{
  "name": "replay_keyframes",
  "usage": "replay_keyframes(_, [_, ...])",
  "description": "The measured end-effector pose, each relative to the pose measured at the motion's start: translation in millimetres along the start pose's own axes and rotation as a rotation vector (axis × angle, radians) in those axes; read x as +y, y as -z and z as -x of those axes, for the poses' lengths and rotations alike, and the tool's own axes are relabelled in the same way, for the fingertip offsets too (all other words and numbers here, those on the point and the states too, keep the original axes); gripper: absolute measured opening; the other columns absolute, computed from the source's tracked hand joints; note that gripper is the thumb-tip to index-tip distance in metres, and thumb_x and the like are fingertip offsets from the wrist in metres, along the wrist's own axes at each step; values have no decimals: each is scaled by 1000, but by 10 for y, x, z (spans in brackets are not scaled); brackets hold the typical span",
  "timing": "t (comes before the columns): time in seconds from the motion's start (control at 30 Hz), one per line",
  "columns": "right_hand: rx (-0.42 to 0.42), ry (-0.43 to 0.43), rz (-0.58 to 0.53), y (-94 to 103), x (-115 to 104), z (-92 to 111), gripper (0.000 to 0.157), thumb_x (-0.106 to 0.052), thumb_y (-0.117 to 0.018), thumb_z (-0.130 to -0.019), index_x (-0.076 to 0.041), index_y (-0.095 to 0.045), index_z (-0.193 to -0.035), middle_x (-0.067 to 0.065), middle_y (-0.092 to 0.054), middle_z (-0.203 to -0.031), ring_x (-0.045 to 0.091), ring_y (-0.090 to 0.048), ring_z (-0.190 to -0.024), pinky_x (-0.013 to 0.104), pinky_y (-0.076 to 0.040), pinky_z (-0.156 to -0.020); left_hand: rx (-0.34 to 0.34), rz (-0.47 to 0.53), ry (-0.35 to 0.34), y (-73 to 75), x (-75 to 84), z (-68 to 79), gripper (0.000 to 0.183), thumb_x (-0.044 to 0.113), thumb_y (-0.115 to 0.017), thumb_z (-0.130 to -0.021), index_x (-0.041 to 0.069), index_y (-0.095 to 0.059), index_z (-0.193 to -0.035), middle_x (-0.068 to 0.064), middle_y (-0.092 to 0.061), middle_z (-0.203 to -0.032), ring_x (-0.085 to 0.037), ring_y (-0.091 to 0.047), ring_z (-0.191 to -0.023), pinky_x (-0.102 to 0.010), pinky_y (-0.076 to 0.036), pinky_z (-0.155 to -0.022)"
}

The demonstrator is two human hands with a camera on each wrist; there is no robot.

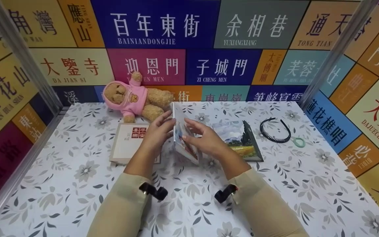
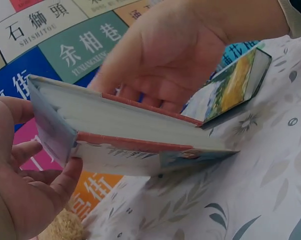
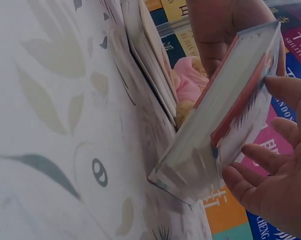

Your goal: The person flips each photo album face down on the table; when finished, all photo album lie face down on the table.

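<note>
A hardcover book stands upright and tilted on the table between both hands, with red strips along its cover edges. My left hand holds it; in the left wrist view its fingers reach across the spine. On the other side, my right hand touches the cover; the right wrist view shows its fingers spread against that face. Under and beside the left wrist lies a beige book with red print. To the right of the hands lies a book with a landscape painting cover.
A teddy bear in a pink hoodie lies at the back left, against the lettered wall. At the right are a black toothed headband and a small green ring-shaped item. A floral cloth covers the table.
</note>
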State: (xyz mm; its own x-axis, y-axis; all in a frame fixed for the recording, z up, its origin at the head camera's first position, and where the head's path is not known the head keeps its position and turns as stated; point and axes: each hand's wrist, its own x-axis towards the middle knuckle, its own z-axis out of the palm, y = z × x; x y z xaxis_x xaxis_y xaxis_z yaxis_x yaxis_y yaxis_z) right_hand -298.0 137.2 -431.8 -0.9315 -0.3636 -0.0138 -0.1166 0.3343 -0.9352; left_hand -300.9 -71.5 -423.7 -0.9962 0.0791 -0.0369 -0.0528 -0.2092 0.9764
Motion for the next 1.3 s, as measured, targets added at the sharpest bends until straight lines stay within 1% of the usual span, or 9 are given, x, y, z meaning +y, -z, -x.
replay_keyframes(0.1, [17,59,-57,-25,-40,18,63,-41,-71,-104,-39,-46,-162,6,-50,-166,33,-50,-152,54,-49,-120,-31,-15,-42,-54,8,31,60,19,-63,-106,8,-44,-162,-20,-50,-162,-34,-55,-146,-50,-50,-118])
replay_keyframes(0.2, [19,89,-190,-29,-54,15,60,-35,-63,-109,-33,-42,-165,12,-48,-165,35,-53,-149,55,-50,-119,-62,-54,-61,-89,1,52,65,20,-66,-105,10,-41,-164,-16,-43,-169,-33,-51,-150,-50,-50,-119])
replay_keyframes(0.33, [8,73,-308,-6,-44,11,58,-35,-57,-112,-35,-38,-167,11,-46,-165,34,-55,-147,59,-51,-116,-113,-78,-24,-99,-33,64,73,23,-70,-103,15,-36,-167,-10,-35,-174,-32,-52,-150,-50,-48,-122])
replay_keyframes(0.5, [-9,27,-310,25,11,-10,60,-37,-60,-111,-39,-38,-166,12,-42,-165,36,-52,-148,55,-53,-115,-115,-80,47,-83,-68,40,78,23,-72,-101,19,-33,-169,-15,-42,-167,-27,-60,-137,-43,-50,-117])
replay_keyframes(0.67, [-19,-13,-305,38,76,-31,61,-33,-62,-109,-40,-40,-165,14,-40,-164,35,-50,-150,50,-54,-116,-93,-124,63,-54,-93,9,80,21,-74,-99,20,-34,-169,-14,-48,-164,-27,-58,-141,-36,-49,-112])
replay_keyframes(0.8, [-6,-15,-310,45,92,-46,60,-28,-64,-108,-34,-42,-164,10,-38,-167,33,-56,-145,46,-57,-112,-90,-128,63,-51,-97,-3,80,17,-72,-99,19,-33,-169,-14,-45,-167,-29,-52,-149,-40,-47,-119])
replay_keyframes(0.9, [7,-8,-320,51,82,-61,60,-24,-65,-107,-30,-44,-163,6,-38,-170,32,-60,-139,43,-60,-106,-87,-89,68,-54,-97,-16,76,14,-68,-100,15,-33,-168,-12,-41,-170,-28,-47,-152,-44,-45,-124])
replay_keyframes(1.07, [2,-10,-352,62,62,-74,62,-19,-61,-107,-28,-41,-165,6,-38,-170,30,-60,-136,43,-60,-105,-108,-50,105,-53,-115,-32,68,18,-59,-104,14,-35,-167,-8,-42,-169,-28,-51,-147,-48,-47,-122])
replay_keyframes(1.3, [1,-25,-433,68,73,-59,62,-16,-60,-106,-30,-43,-164,5,-40,-168,31,-56,-144,40,-60,-106,-145,-127,68,-25,-139,-27,65,25,-62,-105,18,-39,-166,-5,-42,-170,-26,-49,-150,-49,-42,-127])
